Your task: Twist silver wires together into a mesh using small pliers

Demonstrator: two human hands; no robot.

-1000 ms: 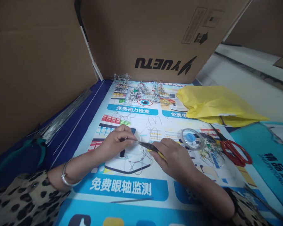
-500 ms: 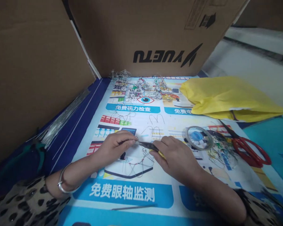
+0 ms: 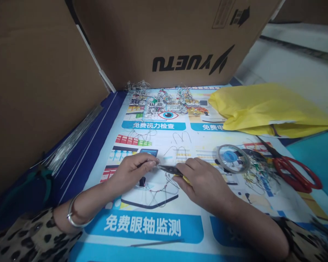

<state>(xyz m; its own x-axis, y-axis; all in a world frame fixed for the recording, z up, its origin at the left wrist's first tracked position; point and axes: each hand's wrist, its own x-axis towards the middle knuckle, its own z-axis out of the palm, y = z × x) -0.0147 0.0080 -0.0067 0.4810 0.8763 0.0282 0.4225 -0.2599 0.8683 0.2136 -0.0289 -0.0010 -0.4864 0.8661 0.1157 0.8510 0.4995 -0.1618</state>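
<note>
Thin wire (image 3: 159, 161) sits in the left hand (image 3: 133, 169), fingertips pinched together, at the tips of the pliers (image 3: 170, 169); the right hand (image 3: 202, 182) is clamped around their handles. Likely light, springy, easily kinked: hold beside the bend with 2 fingertips.

Printed sheet (image 3: 117, 251) — wire tangles (image 3: 184, 100), tape roll (image 3: 245, 163), red-handled scissors (image 3: 284, 163)

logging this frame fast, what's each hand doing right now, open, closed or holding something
Left hand: closed, fingertips pinching thin wire at the pliers' tip.
Right hand: closed around the pliers.
</note>
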